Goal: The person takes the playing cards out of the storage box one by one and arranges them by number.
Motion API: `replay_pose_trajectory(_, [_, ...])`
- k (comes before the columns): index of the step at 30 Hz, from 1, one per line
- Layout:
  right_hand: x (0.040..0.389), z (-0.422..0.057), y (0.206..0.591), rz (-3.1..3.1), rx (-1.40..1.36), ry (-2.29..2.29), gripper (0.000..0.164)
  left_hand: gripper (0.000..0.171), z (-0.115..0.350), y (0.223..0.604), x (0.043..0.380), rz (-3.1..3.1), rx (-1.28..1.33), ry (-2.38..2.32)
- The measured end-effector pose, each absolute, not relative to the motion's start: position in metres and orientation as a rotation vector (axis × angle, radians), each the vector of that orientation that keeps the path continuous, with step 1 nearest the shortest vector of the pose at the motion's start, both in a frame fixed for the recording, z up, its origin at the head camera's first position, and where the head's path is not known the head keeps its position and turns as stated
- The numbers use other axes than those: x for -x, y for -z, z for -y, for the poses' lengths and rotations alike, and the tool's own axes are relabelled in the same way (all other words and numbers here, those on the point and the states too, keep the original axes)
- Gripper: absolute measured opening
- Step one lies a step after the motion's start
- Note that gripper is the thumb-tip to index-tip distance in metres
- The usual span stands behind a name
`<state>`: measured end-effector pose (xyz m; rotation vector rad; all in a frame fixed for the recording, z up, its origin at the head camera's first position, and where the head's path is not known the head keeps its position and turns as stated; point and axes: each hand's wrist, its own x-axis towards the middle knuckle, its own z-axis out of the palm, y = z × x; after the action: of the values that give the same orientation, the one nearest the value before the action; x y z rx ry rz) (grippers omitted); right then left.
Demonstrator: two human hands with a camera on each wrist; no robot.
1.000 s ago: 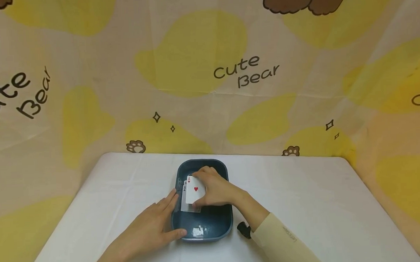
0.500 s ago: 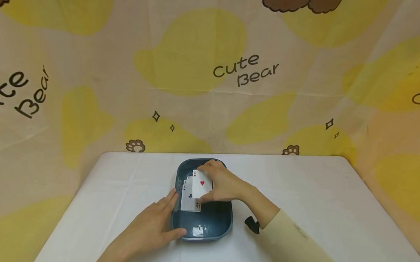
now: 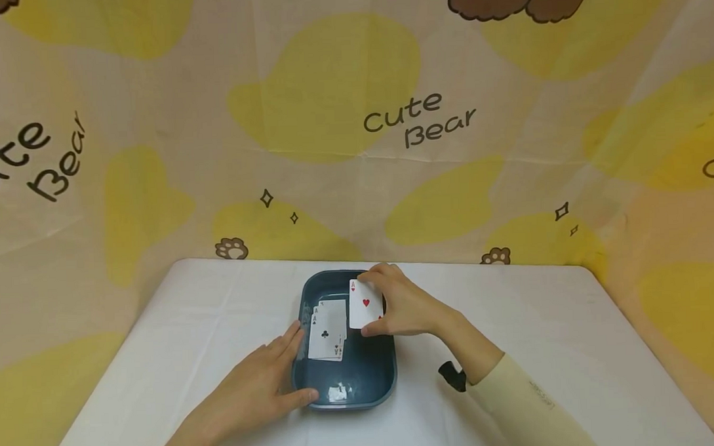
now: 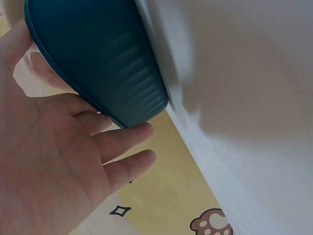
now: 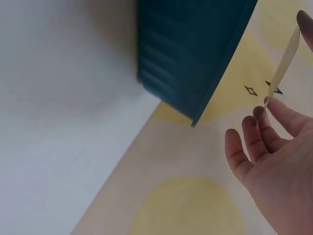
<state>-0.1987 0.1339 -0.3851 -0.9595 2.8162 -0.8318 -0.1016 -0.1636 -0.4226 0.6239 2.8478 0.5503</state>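
A dark blue oblong tub (image 3: 365, 373) stands on the white table. Inside it lie several overlapping playing cards (image 3: 326, 345), face up, the front one a club ace. Between thumb and fingertips my right hand (image 3: 408, 308) pinches an ace of hearts (image 3: 366, 303) by its short edges, over the tub's right side. The right wrist view shows that card (image 5: 284, 63) nearly edge-on, raised above the rim. My left hand (image 3: 253, 391) rests its extended fingers and thumb against the tub's left rim. In the left wrist view its fingers (image 4: 124, 142) touch the rim from outside.
The white tablecloth (image 3: 515, 349) spreads around the tub on both sides. Behind the table's back edge hangs a yellow and beige printed cloth (image 3: 333, 204). A black strap end (image 3: 453, 376) shows beside the right sleeve (image 3: 522, 401).
My right hand has lifted the ace of hearts off the other cards and moved it right and away from me, uncovering them. The left hand and the tub have stayed put.
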Motion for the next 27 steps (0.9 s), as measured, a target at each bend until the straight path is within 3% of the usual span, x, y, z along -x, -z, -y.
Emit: replay_pose_trajectory(27, [0.212, -0.199, 0.391, -2.882, 0.85, 0.884, 0.083, 0.108, 0.163, 0.423, 0.101, -2.853, -0.617, -0.559])
